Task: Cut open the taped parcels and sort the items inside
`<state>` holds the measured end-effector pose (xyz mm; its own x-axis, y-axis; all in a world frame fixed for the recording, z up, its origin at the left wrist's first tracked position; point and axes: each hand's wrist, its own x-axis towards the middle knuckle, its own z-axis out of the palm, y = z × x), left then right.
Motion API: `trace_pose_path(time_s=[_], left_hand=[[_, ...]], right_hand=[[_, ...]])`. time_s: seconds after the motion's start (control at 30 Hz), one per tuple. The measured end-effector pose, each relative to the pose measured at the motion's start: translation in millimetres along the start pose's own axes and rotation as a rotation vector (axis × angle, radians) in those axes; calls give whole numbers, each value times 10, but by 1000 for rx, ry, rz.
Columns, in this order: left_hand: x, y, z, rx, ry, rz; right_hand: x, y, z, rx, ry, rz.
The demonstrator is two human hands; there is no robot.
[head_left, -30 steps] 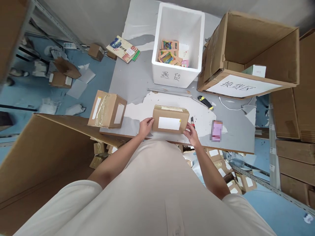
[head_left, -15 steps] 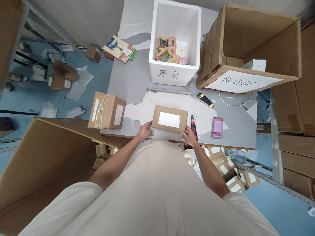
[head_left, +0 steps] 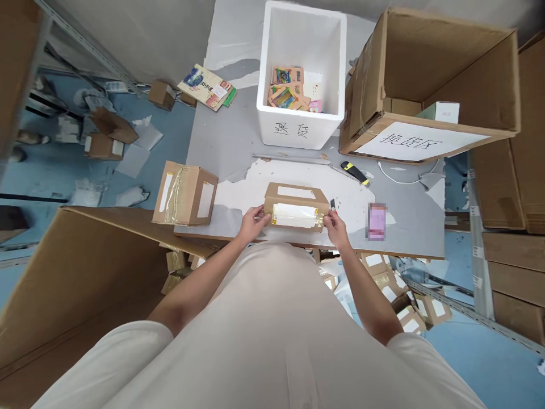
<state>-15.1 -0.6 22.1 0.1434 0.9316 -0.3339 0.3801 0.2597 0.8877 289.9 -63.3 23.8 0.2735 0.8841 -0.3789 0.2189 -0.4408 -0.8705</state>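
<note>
A small brown cardboard box [head_left: 293,194] with white labels on two faces and clear tape is tilted above the table's front edge. My left hand [head_left: 254,222] grips its left end, thumb on the taped face. Its right end is pinched by my right hand [head_left: 335,227]. Beside my right hand a utility knife [head_left: 333,204] lies mostly hidden, only its blade end showing. A second cutter, black and yellow [head_left: 355,172], rests further back on the table. To the right lies a pink, blurred-out phone-like object [head_left: 376,221].
A taped carton [head_left: 200,196] stands at the table's left edge. Behind are a white foam box [head_left: 300,129] holding several colourful packs and a large open carton [head_left: 451,62]. Books [head_left: 206,86] lie at the back left. Several labelled parcels [head_left: 387,292] lie below the table's front edge.
The box has been tipped, so a taped, labelled face now shows below the first label. Both hands have risen to its ends, and the right now covers most of the utility knife.
</note>
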Motion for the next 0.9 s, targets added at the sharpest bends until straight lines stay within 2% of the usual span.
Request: trace_pose_path(time_s=[0.1, 0.2, 0.27, 0.33, 0.4, 0.5, 0.57, 0.67, 0.73, 0.77, 0.8, 0.9], left_hand=[[18, 96, 74, 86, 17, 21], [79, 184, 157, 156, 100, 36], [144, 256, 190, 230, 193, 99], [224, 328, 207, 341, 253, 207], [303, 378, 219, 431, 177, 324], [371, 385, 254, 453, -104, 460], [370, 346, 285, 452, -210, 524], [351, 250, 322, 490, -248, 619], [364, 175, 337, 518, -252, 701], [381, 137, 343, 526, -240, 747], [403, 99, 349, 532, -221, 795], [476, 0, 374, 545, -160, 941]], right_hand=[[128, -68, 31, -23, 49, 29], [243, -62, -3, -41, 39, 29], [278, 20, -84, -127, 79, 15], [272, 160, -176, -302, 180, 31], [241, 326, -246, -500, 227, 117], [195, 524, -307, -652, 120, 253], [181, 550, -364, -652, 56, 253], [179, 329, -500, -605, 92, 122], [184, -8, -560, -617, 129, -82], [193, -220, -555, -650, 102, -209], [208, -445, -521, -705, 19, -327], [317, -1069, -262, -948, -378, -568]])
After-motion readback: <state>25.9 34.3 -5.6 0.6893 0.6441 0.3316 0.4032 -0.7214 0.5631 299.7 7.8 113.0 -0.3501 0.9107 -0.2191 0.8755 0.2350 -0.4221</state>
